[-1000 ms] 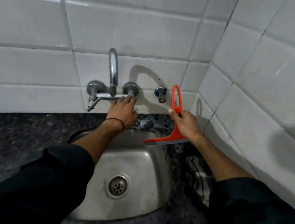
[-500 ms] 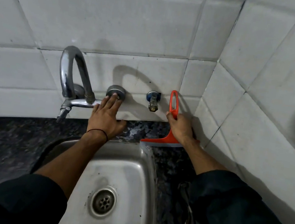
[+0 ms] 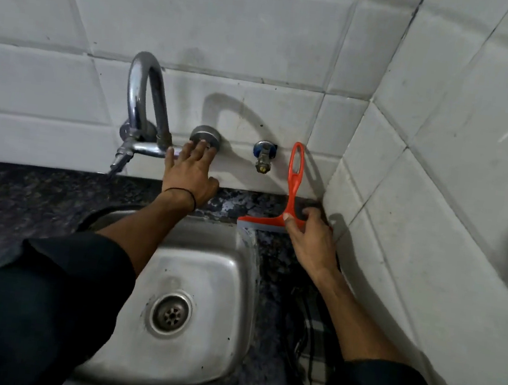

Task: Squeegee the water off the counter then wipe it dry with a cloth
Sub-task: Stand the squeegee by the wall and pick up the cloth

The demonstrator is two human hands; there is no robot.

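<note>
An orange squeegee point(image 3: 294, 178) stands upright in the back right corner, with its blade on the dark granite counter point(image 3: 21, 199) and its looped handle leaning on the tiled wall. My right hand point(image 3: 310, 241) pinches it low down, thumb on the neck just above the blade. My left hand point(image 3: 189, 178) reaches over the sink with fingers spread, its fingertips touching the tap's cross pipe and round knob point(image 3: 205, 136). A checked cloth point(image 3: 316, 337) lies on the counter to the right of the sink, partly under my right forearm.
A steel sink point(image 3: 214, 267) with a drain is set into the counter below my arms. The chrome tap point(image 3: 142, 98) has its spout swung to the left. A small brass valve point(image 3: 263, 160) sticks out of the wall. White tiled walls close in the back and right.
The squeegee came down from above the sink until its blade stood on the counter by the wall. My right hand slid from the handle down to the neck. My left hand stays at the tap.
</note>
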